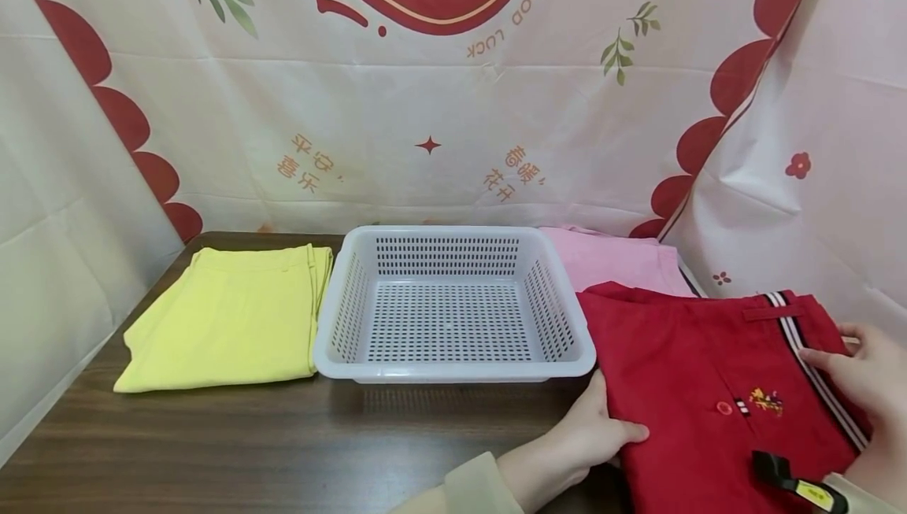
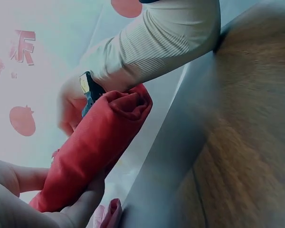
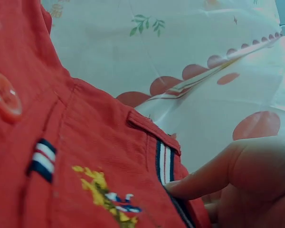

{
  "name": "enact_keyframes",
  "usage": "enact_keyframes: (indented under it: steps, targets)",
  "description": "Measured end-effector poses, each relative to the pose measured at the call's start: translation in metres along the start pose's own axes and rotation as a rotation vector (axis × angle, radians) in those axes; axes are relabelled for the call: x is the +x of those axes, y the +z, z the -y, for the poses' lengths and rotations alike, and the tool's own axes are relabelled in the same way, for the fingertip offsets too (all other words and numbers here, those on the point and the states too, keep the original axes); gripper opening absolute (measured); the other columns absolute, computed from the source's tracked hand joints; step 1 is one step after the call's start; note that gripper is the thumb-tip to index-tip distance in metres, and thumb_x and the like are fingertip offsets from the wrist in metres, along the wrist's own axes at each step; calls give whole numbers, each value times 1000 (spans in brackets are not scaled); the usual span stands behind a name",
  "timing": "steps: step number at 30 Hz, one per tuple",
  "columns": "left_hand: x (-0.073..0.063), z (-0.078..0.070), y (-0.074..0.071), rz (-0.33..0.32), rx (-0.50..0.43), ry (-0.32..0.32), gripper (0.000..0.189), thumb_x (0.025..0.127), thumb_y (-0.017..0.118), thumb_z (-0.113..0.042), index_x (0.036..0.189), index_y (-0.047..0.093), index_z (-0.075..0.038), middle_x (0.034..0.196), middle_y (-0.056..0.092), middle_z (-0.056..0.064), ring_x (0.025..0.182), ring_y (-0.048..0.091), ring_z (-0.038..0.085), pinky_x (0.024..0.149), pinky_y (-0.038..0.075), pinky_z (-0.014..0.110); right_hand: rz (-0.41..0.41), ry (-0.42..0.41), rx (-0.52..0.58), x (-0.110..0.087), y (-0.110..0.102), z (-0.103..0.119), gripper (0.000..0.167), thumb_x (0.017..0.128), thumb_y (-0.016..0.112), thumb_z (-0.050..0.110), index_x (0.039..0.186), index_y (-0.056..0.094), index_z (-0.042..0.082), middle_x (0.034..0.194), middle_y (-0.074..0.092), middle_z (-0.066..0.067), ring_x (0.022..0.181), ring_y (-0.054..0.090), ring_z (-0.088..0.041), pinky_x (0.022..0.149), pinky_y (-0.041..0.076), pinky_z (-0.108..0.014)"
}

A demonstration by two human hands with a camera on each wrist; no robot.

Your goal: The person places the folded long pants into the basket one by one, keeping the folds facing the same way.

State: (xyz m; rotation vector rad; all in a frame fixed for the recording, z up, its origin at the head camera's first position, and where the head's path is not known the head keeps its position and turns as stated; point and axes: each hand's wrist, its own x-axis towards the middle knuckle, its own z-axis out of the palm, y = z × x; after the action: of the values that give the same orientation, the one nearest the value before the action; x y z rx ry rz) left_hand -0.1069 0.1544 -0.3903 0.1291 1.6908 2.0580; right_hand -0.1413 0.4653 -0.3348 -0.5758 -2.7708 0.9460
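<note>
A folded pair of red trousers [image 1: 694,364] is held at the right of the table, with a striped waistband, a belt loop, a button and small yellow embroidery. My left hand [image 1: 584,427] grips its left edge, thumb on top and fingers beneath, as the left wrist view confirms around the red roll [image 2: 90,147]. At the waistband side my right hand [image 1: 860,372] pinches the cloth, the thumb pressing on the striped band [image 3: 165,164] in the right wrist view. Behind the red trousers lies a folded pink garment [image 1: 612,258], partly covered.
A white perforated plastic basket [image 1: 453,371] stands at the table's middle, just left of the red trousers. Folded yellow trousers [image 1: 234,317] lie left of it on the dark wooden table [image 1: 283,443]. A printed cloth backdrop [image 1: 425,105] hangs behind and along both sides.
</note>
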Motion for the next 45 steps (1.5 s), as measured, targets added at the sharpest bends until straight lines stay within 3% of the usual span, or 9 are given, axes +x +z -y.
enact_keyframes:
  steps: [6, 11, 14, 19, 26, 34, 37, 40, 45]
  targets:
    - [3, -3, 4, -25, -24, 64, 61, 80, 66, 9, 123, 44, -28, 96, 55, -6, 72, 59, 13, 46, 43, 32, -129, 46, 143, -5, 0, 8, 55, 96, 50, 14, 135, 23, -13, 107, 38, -41, 51, 47, 2, 42, 50, -25]
    - [7, -6, 3, 33, -98, 168, 68, 79, 66, 12, 128, 42, -28, 104, 57, -12, 91, 57, 4, 74, 48, 25, -231, 106, 320, -8, 0, 10, 49, 96, 51, 20, 136, 29, 37, 99, 41, 6, 59, 39, 12, 44, 42, -11]
    - [8, -10, 2, 55, -115, 181, 72, 78, 68, 12, 129, 40, -30, 101, 59, -12, 91, 59, 3, 78, 48, 24, -259, 139, 398, -8, -1, 11, 53, 96, 52, 20, 134, 27, 47, 95, 34, 22, 63, 38, 12, 45, 39, -8]
    - [6, -17, -1, 50, -120, 193, 77, 78, 69, 12, 133, 38, -32, 94, 62, -8, 89, 62, 9, 73, 50, 25, -289, 162, 474, -7, -2, 17, 61, 95, 54, 15, 145, 28, 40, 95, 34, 25, 72, 37, 11, 47, 37, -5]
    - [4, -27, -7, 4, -81, 195, 77, 77, 68, 10, 133, 40, -35, 98, 59, -10, 89, 59, 5, 75, 49, 26, -267, 148, 514, -15, -2, 30, 58, 94, 55, 14, 136, 30, 44, 94, 36, 21, 67, 40, 11, 45, 39, -7]
    - [5, -35, -17, -33, -110, 227, 81, 74, 66, 14, 135, 42, -33, 105, 57, -10, 93, 57, 6, 80, 48, 29, -266, 109, 319, -19, 1, 43, 60, 95, 54, 21, 148, 26, 24, 97, 43, 1, 55, 41, 14, 43, 42, -11]
    - [5, -39, -21, -29, -132, 244, 81, 75, 64, 14, 137, 41, -32, 109, 57, -9, 96, 55, 8, 81, 47, 31, -249, 90, 245, -20, 1, 52, 63, 96, 54, 23, 149, 25, 7, 107, 52, -17, 52, 40, 14, 42, 41, -12]
    - [4, -42, -24, -21, -135, 259, 79, 75, 63, 13, 136, 42, -33, 110, 56, -10, 97, 55, 9, 79, 48, 32, -234, 66, 169, -22, 1, 60, 65, 97, 52, 23, 147, 21, -5, 124, 44, -38, 50, 38, 14, 40, 41, -14]
    - [1, -47, -27, 1, -138, 279, 80, 76, 63, 13, 137, 41, -35, 112, 56, -10, 99, 55, 10, 80, 48, 32, -237, 77, 170, -25, 1, 66, 65, 98, 51, 24, 146, 19, -6, 130, 41, -38, 48, 38, 14, 40, 41, -15]
